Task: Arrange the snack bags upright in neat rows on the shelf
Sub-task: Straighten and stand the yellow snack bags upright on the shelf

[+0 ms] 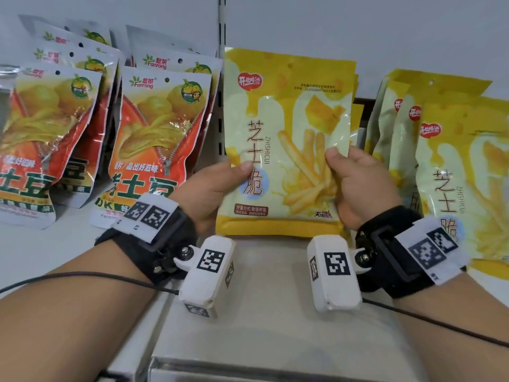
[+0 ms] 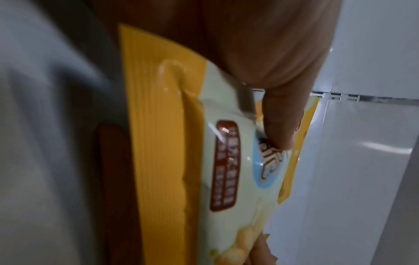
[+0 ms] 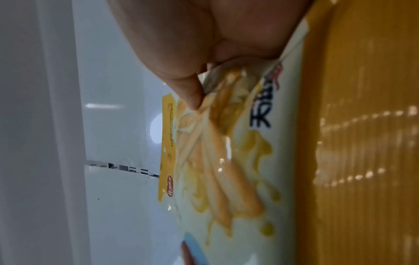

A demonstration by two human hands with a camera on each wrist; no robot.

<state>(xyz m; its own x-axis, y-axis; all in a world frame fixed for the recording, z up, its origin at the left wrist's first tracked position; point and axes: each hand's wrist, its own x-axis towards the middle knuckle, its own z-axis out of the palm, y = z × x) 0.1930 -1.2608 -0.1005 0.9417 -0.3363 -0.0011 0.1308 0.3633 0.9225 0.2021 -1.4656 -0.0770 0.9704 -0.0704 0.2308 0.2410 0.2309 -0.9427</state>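
A person's two hands hold one yellow cheese-stick snack bag (image 1: 286, 139) upright at the middle of a white shelf (image 1: 261, 293), its bottom edge at the shelf surface. The left hand (image 1: 212, 194) grips the bag's left edge with the thumb pressed on the front; the right hand (image 1: 360, 186) grips the right edge the same way, thumb on the printed sticks. The fingers of both hands are hidden behind the bag. More yellow edges show just behind the held bag, at least two, too overlapped to count exactly. To the right stands a group of matching yellow bags (image 1: 451, 166): three fronts can be made out, the nearest cut off by the frame edge. To the left stand two rows of orange potato-chip bags (image 1: 154, 144): four can be counted in the far-left row and three in the nearer one, with the rear bags largely covered. Each wrist carries a black strap with white marker blocks and a thin cable. Both wrist views are blurred close-ups of a thumb on the bag.
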